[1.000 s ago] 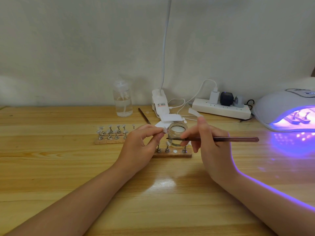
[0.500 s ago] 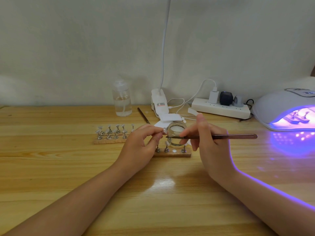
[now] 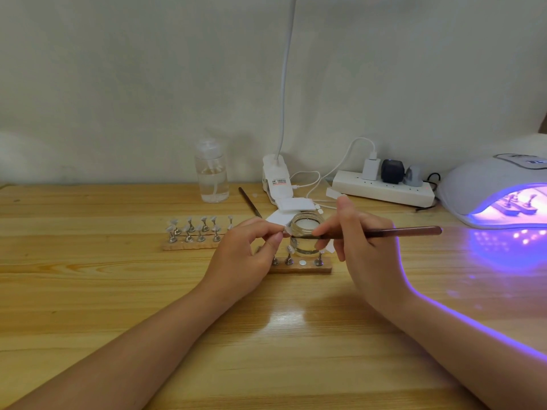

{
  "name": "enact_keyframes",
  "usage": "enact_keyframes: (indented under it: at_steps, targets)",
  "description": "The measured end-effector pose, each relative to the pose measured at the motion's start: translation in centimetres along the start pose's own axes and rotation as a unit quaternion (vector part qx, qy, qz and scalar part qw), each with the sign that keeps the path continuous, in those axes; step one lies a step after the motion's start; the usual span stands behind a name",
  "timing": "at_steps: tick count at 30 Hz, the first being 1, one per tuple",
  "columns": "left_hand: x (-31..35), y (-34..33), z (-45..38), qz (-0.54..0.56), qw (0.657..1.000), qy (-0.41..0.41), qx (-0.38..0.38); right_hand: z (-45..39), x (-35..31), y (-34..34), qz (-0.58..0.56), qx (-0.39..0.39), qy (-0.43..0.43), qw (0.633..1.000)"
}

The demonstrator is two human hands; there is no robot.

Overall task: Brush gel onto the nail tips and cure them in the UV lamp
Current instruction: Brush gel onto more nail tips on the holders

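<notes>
Step in hand: gel application, as we judge it. Our left hand [image 3: 239,255] pinches one nail tip [image 3: 286,230] between thumb and forefinger, just left of gel jar [image 3: 306,235]. Our right hand [image 3: 359,247] pinches brush [image 3: 396,232] in pen grip, bristle end at jar front, beside tip.

Next move calls for light, steady stroke along tip, then return to stand.

Count:
- Wooden stands on table: two; near stand [image 3: 299,266] just before jar, far stand [image 3: 192,232] left of jar.
- UV lamp [image 3: 497,190]: one, lit, well right of jar, more stands inside; their number we cannot tell.
- Jar: one. Brush: one.

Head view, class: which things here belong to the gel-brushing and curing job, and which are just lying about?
Job: brush in right hand; nail tip pinched by left hand; gel jar; UV lamp; tip stands.
Lying about: bottle; power strip; spare brush.
</notes>
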State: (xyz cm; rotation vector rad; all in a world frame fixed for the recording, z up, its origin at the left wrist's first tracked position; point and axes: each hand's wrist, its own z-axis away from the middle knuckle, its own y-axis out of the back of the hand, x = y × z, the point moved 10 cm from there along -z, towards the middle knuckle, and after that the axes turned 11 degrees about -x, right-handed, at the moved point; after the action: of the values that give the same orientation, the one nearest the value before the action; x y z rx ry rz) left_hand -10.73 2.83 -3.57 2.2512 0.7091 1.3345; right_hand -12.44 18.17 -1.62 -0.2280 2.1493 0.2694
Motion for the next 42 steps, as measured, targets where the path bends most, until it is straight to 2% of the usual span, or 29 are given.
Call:
enact_keyframes:
  at_steps: [5, 12, 20, 25, 37, 42]
  targets:
    - [-0.1, 0.1, 0.0, 0.006, 1.0, 0.006, 0.001, -0.1, -0.3, 0.2, 0.008, 0.009, 0.017, 1.0]
    - [0.1, 0.1, 0.0, 0.004, 1.0, -0.003, 0.001, -0.1, -0.5, -0.7, 0.045, -0.019, 0.025, 0.999]
    - [0.2, 0.1, 0.0, 0.001, 1.0, -0.005, 0.0, 0.0, -0.5, 0.5, 0.015, 0.021, 0.026, 0.999]
    - [0.6, 0.1, 0.0, -0.012, 1.0, -0.018, 0.0, 0.0, -1.1, -0.7, 0.049, -0.016, 0.054, 0.997]
    - [0.6, 0.1, 0.0, -0.009, 1.0, -0.019, 0.001, 0.0, 0.1, 0.6, 0.009, 0.023, 0.005, 1.0]
    - [0.7, 0.1, 0.0, -0.015, 1.0, -0.02, 0.001, -0.1, -0.5, -0.5, 0.031, -0.011, 0.015, 0.999]
